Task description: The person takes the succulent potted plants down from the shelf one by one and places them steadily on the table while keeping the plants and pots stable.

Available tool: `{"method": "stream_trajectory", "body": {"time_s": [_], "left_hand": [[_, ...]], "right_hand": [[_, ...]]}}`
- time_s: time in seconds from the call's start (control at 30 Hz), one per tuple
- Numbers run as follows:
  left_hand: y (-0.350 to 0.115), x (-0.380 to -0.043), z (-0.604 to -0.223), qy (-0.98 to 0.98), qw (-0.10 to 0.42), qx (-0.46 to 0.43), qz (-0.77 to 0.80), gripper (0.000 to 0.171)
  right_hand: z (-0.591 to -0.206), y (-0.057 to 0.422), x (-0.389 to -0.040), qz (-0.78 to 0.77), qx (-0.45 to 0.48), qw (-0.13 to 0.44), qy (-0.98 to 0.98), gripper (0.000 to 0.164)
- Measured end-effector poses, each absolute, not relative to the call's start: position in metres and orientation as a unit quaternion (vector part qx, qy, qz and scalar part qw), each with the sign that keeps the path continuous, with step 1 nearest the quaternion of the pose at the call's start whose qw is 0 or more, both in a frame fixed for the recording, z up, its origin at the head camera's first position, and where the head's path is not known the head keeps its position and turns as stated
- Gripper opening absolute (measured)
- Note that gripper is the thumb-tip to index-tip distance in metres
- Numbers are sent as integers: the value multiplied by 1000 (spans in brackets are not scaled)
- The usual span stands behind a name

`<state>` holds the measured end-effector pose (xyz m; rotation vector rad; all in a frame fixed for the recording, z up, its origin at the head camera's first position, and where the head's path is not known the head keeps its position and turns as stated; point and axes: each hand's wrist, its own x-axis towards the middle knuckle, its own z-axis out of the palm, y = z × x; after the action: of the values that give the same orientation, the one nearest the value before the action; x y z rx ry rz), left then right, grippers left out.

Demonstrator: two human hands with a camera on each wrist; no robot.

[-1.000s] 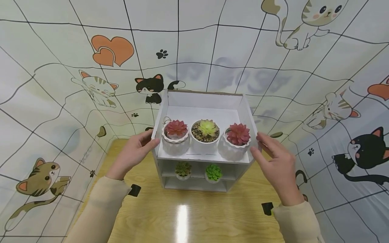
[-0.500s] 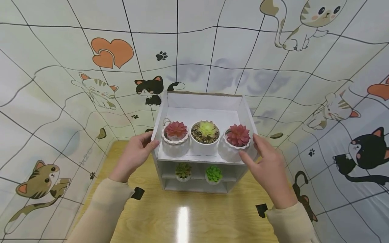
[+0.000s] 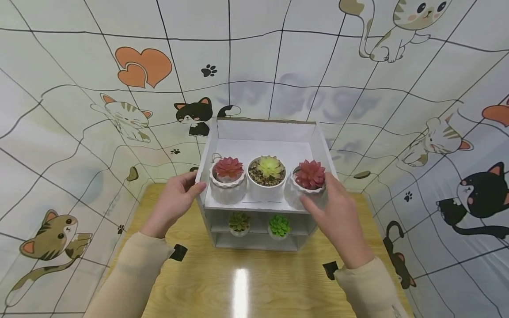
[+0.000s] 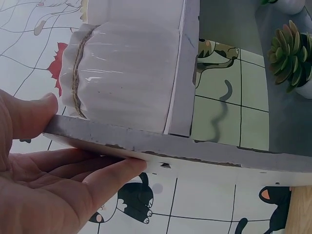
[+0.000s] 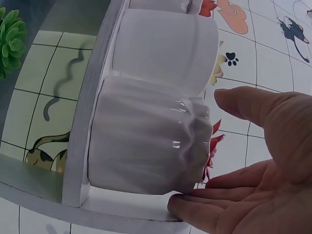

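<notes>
A white two-tier shelf (image 3: 264,148) stands on the wooden table. My left hand (image 3: 172,201) pinches its left side wall, thumb at the edge and fingers along the outside face in the left wrist view. At the right end of the top tier sits a white fluted pot (image 5: 146,136) with a red succulent (image 3: 310,174). Around that pot's right side my right hand (image 3: 336,216) spreads, thumb in front and fingers at the rim. In the right wrist view the thumb stands apart from the pot, with the fingertips close beside its rim.
On the top tier, a plain white pot (image 3: 265,191) with a yellow-green succulent stands mid-shelf, and a twine-tied fluted pot (image 3: 226,192) at left. Two small potted succulents, one dull green (image 3: 239,221), one bright green (image 3: 279,225), occupy the lower tier. Cat-print fabric surrounds the wooden table (image 3: 207,282).
My right hand has left the shelf's right side wall and moved left to the right-hand pot. The left hand stays on the left wall.
</notes>
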<state>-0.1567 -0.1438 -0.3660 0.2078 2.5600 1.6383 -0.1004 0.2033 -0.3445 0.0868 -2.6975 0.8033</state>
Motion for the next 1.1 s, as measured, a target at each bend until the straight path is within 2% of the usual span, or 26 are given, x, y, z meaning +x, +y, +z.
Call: {"method": "stream_trajectory", "body": {"time_s": [0.23,0.67,0.93,1.1], "left_hand": [[-144,-157,-367,844,42,74,530,48],[-144,-157,-365,854,36,74,513,47],[-145,-158,-367,855,36,74,513,46],[-145,-158,-366,854,34,75,514,46]], "right_hand": [[-347,195,-106,289,-26,128,-948,94],[-361,177,-117,292,-86,181,-935,102],[-365,174,-122,268,-100,202,-937,99],[-367,175,-123,283,-92,194,-935,87]]}}
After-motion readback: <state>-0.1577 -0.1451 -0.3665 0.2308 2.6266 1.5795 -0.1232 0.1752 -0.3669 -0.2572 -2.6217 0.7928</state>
